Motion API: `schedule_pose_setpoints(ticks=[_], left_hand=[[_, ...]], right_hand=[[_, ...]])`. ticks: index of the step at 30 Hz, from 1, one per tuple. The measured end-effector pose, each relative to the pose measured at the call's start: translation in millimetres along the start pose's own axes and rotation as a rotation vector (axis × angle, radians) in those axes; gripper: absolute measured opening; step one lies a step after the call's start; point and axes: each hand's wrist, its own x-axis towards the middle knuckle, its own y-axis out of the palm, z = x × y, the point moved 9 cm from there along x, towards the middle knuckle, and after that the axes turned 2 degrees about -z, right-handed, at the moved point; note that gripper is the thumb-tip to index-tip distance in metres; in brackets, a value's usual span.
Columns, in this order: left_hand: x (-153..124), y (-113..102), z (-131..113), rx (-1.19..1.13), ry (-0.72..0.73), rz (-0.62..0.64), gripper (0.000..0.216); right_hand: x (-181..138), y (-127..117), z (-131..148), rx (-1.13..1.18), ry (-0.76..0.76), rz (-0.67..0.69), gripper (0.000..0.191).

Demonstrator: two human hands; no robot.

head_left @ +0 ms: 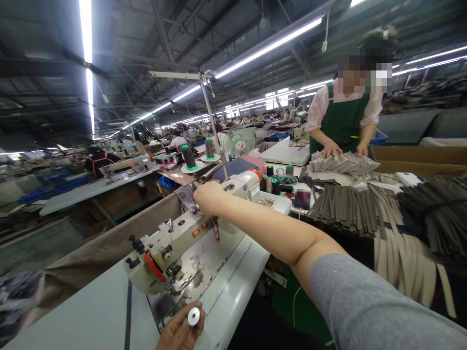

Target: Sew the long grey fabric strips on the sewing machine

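A round silver bobbin (193,316) is pinched between the fingertips of my left hand (179,330), low in the view near the needle end of the sewing machine. The white sewing machine (182,240) stands on a pale table, with orange lettering on its arm. My right arm reaches across it, and my right hand (209,198) is at the top of the machine arm, behind a small thread guide. Its fingers are curled and mostly turned away, so what they hold is hidden. Two dark thread cones (188,158) with green bases stand on the thread stand beyond.
Across from me a person in a green apron (345,119) handles a stack of pale fabric pieces (341,164). Bundles of dark strips (345,209) lie on the right, by small thread spools (279,177). A green fan (239,142) stands behind the machine.
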Motion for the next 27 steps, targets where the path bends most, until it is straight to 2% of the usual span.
schedule_pose_setpoints(ticks=[2, 5, 8, 14, 18, 21, 24, 27], left_hand=[[2.7, -3.1, 1.5, 0.002, -0.043, 0.003, 0.046], [3.7, -5.6, 1.1, -0.016, -0.047, 0.009, 0.046], [3.0, -5.1, 1.6, -0.016, -0.044, 0.019, 0.047], [4.4, -3.0, 1.4, 0.005, -0.038, 0.024, 0.046], [3.9, -3.1, 1.8, -0.004, -0.032, 0.027, 0.048], [1.0, -0.4, 0.9, -0.003, -0.033, 0.044, 0.047], [-1.5, 2.3, -0.6, 0.009, -0.041, 0.041, 0.046], [-3.0, 3.8, 0.3, 0.022, -0.053, 0.028, 0.045]], right_hand=[[-0.1, -2.4, 0.3, -0.006, 0.011, -0.022, 0.02], [-2.6, -4.3, 11.6, -0.002, -0.054, -0.061, 0.028], [-3.6, -2.4, 15.7, 0.014, -0.094, -0.05, 0.026], [-1.0, -1.7, -4.8, -0.004, 0.043, -0.009, 0.017], [-4.4, -4.4, 10.3, -0.007, -0.039, -0.061, 0.028], [-5.3, -3.5, 17.7, 0.009, -0.089, -0.05, 0.025], [-2.9, -2.7, 8.1, 0.012, -0.021, -0.013, 0.017], [-2.0, -4.8, 0.9, 0.003, 0.036, -0.023, 0.019]])
